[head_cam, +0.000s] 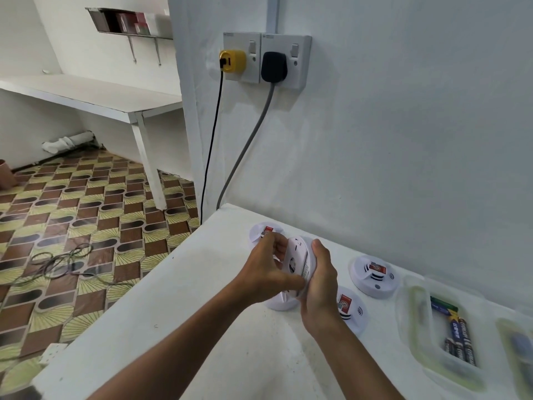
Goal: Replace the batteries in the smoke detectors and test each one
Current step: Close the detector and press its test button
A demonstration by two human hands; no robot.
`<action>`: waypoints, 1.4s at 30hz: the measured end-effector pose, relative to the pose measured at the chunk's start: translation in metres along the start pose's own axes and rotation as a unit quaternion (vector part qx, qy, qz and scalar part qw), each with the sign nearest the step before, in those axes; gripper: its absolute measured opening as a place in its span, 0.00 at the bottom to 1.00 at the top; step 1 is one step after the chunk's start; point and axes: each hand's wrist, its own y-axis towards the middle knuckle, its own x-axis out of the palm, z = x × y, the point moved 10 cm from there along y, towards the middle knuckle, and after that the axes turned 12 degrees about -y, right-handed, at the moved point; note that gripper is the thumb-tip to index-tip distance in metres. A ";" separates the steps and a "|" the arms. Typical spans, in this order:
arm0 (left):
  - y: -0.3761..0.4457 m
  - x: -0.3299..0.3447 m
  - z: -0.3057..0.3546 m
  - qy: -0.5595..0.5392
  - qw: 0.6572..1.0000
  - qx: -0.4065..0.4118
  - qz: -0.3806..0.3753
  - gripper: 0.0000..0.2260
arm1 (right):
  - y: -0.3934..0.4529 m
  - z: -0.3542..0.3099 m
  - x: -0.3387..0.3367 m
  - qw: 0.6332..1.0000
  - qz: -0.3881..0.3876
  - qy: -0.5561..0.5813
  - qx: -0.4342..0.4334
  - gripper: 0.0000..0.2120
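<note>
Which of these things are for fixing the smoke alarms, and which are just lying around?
For the job:
- held smoke detector, gripped by left hand and right hand
- other detectors on the table
- tub of batteries

Just lying about:
- yellow plug
- black plug
- cables on the floor
- wall shelf

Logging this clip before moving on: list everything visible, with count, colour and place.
held smoke detector: one, white, tilted between both hands
smoke detectors on the table: at least three more, white, by the wall and behind the hands
battery tray: one, clear, right, holding dark batteries
table: one, white
wall sockets: two, white
yellow plug: one, left socket
black plug: one, right socket
left hand: grip on detector
right hand: grip on detector
</note>
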 end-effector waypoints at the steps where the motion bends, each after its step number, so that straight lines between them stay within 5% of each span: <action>1: -0.001 0.000 0.000 -0.004 1.000 0.000 0.000 0.30 | 0.000 0.001 0.000 1.000 0.001 -0.001 0.003 0.18; 9: -0.001 -0.001 -0.003 -0.012 1.000 -0.009 0.011 0.30 | 0.004 0.009 0.000 1.000 -0.008 -0.004 0.021 0.18; 15: 0.003 -0.029 0.010 0.052 0.996 0.044 0.056 0.22 | 0.008 0.021 0.005 0.971 -0.135 0.126 0.151 0.27; 18: -0.003 -0.034 -0.002 -0.133 0.988 -0.062 0.048 0.14 | 0.005 0.018 0.009 0.958 -0.183 0.116 0.186 0.28; 21: -0.022 0.008 -0.027 -0.377 0.895 -0.232 -0.059 0.24 | 0.002 0.014 0.013 0.960 -0.180 0.060 0.207 0.30; 24: -0.033 0.030 -0.025 -0.484 0.835 -0.247 -0.092 0.25 | 0.018 -0.014 -0.004 0.973 -0.089 -0.203 0.067 0.27; 26: -0.033 0.031 -0.024 -0.529 0.814 -0.224 -0.088 0.24 | 0.019 -0.062 -0.016 0.906 0.048 -0.393 -0.151 0.23; 28: -0.030 0.021 -0.030 -0.558 0.804 -0.200 -0.049 0.22 | 0.001 -0.088 -0.007 0.857 0.056 -0.425 -0.285 0.14; 30: -0.026 0.014 -0.039 -0.557 0.806 -0.198 -0.012 0.22 | -0.012 -0.080 0.015 0.843 -0.054 -0.456 -0.280 0.12; 31: -0.024 0.013 -0.041 -0.562 0.803 -0.200 -0.003 0.23 | -0.016 -0.069 0.024 0.821 -0.102 -0.504 -0.250 0.20; 34: -0.024 0.013 -0.043 -0.563 0.800 -0.209 0.019 0.23 | -0.018 -0.061 0.028 0.802 -0.121 -0.544 -0.218 0.34; 37: -0.026 0.010 -0.046 -0.537 0.814 -0.219 0.031 0.24 | -0.010 -0.064 0.026 0.839 -0.133 -0.491 -0.194 0.29; 42: -0.030 0.009 -0.046 -0.497 0.834 -0.239 0.024 0.25 | -0.009 -0.062 0.031 0.836 -0.160 -0.495 -0.173 0.22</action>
